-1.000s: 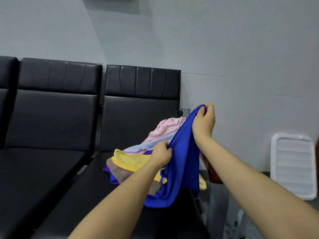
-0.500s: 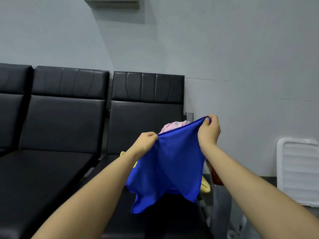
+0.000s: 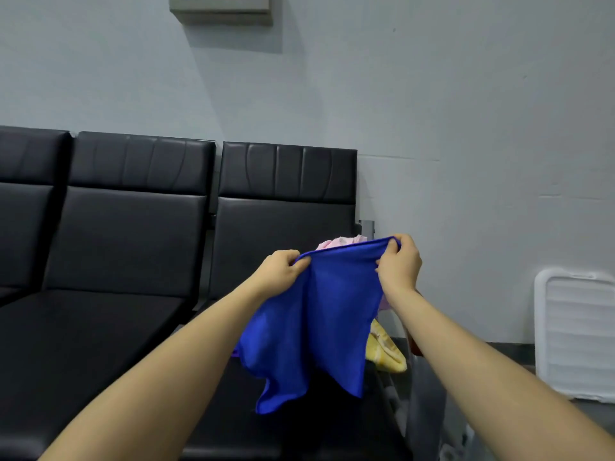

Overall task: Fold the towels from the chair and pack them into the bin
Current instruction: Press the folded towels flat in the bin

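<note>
I hold the blue towel up by its top edge, my left hand pinching one corner and my right hand the other, above the chair. It hangs slack and creased, so I judge a fold could go crooked, or a corner could slip free. Behind the towel lie the pink towel and yellow towel. Right of the towel leans a white lid; I see no bin.
</note>
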{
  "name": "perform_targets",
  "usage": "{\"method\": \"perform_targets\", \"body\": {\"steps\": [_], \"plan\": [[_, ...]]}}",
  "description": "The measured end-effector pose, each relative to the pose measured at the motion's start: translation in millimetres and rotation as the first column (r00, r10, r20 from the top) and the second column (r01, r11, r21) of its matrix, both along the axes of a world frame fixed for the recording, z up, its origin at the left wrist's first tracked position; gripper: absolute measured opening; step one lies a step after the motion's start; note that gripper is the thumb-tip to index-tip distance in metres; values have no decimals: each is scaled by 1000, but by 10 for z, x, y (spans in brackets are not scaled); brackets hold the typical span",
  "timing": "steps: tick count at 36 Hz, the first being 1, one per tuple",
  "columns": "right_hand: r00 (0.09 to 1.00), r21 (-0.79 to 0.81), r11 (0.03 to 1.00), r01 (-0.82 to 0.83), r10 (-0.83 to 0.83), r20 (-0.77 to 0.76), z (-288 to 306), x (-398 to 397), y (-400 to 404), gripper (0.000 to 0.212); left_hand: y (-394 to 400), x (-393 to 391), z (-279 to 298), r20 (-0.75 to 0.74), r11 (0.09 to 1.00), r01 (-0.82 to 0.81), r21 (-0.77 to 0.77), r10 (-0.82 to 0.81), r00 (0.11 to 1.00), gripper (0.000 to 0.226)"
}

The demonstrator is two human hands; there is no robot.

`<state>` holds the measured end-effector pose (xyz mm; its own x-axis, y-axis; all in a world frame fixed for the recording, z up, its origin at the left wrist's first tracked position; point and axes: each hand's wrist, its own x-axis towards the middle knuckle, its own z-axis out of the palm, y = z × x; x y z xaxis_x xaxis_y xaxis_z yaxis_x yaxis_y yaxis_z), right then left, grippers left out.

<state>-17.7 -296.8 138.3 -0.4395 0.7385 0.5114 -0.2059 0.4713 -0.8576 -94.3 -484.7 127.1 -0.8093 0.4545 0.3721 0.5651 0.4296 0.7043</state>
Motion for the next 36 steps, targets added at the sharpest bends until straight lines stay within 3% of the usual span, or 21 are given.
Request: {"method": "perform_targets", "body": {"steps": [7,11,15,18,21,25,32,36], "plan": [[1000,-31,999,24,-23,16,-11,33,15,18,-37,51,42,89,995,57,-80,-50,995,31],[1000,-10,1000,24,-24,12,-30,60,33,19,-56,81,19,56,982,30,-188,-20,998,18],[999,19,999,43,-44,16,-48,108,43,22,-91,86,-29,-140,888,-75,-454,12,990,20],[999,9,999,49,-49,10,-67,103,60,20,-130,49,-100,-295,804,-241,-543,86,952,24],[998,-14,997,70,-70,7,-69,85,86,20,-201,31,-147,-469,733,-460,-502,216,856,23],[994,-4,995,101,-101,32,-67,60,108,22,-288,5,-157,-493,685,-619,-384,415,765,17],[993,-38,994,98,-95,62,-57,-77,93,19,-308,-145,-33,-276,745,-640,-190,585,763,20],[997,-70,995,71,-68,41,82,-230,69,18,-258,-309,148,-55,799,-601,-16,599,799,21]]}}
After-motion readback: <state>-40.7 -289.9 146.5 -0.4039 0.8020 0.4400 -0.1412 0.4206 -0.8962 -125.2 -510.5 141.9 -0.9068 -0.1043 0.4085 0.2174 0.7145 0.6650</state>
